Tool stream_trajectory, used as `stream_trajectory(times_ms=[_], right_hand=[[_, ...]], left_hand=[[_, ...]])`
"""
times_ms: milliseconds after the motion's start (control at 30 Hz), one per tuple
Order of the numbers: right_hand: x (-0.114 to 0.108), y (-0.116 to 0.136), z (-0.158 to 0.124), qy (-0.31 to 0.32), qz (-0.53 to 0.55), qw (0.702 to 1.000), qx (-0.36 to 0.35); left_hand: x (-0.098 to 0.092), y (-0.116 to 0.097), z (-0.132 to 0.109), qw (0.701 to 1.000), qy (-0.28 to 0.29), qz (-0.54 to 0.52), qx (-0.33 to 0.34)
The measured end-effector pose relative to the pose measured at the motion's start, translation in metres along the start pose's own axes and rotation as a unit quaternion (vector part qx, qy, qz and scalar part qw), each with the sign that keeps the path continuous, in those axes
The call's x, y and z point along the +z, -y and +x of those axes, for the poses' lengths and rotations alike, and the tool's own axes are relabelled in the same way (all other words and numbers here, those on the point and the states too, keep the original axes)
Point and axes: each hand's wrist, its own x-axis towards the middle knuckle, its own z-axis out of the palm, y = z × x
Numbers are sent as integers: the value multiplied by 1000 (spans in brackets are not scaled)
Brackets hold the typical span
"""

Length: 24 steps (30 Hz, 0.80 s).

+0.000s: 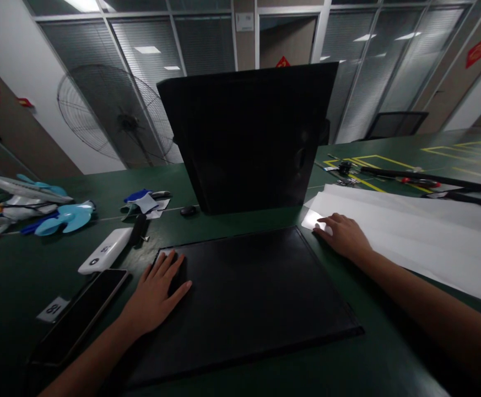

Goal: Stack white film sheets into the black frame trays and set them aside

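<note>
My left hand (157, 289) lies with fingers spread on the upper left corner of a flat black panel (240, 298) with a thin raised border. Right of the panel, my right hand (343, 234) rests at the left end of a long white sheet (422, 237). Its thumb and index finger close around a small bright white thing (320, 220) whose kind I cannot make out. Behind the flat panel stands a large black upright panel (248, 143), leaning slightly; its surface is too dark for detail.
Left on the green table (12, 275) lie a phone (79, 317), a white device (106, 251), blue fan blades (66, 218) and a small black object (188, 210). Black tubes and cables (430, 176) lie at the right. A large standing fan (116, 116) is behind.
</note>
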Motion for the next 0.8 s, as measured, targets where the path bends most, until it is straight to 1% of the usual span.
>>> stream_trajectory(times_ms=[167,267,467,800], right_hand=[[8,-4,0,30,54,995,-75],[12,-7,1,51,73,991,-99],[18,-11,3,53,91,990,-96],[20,-10,3,13,95,991,-97]], left_hand=[[-2,-1,0,1000,-7,0,7],[-5,-4,-1,1000,0,-1,5],[-8,-7,-1,1000,18,0,-6],[-10,-10,-2,1000,23,1,-16]])
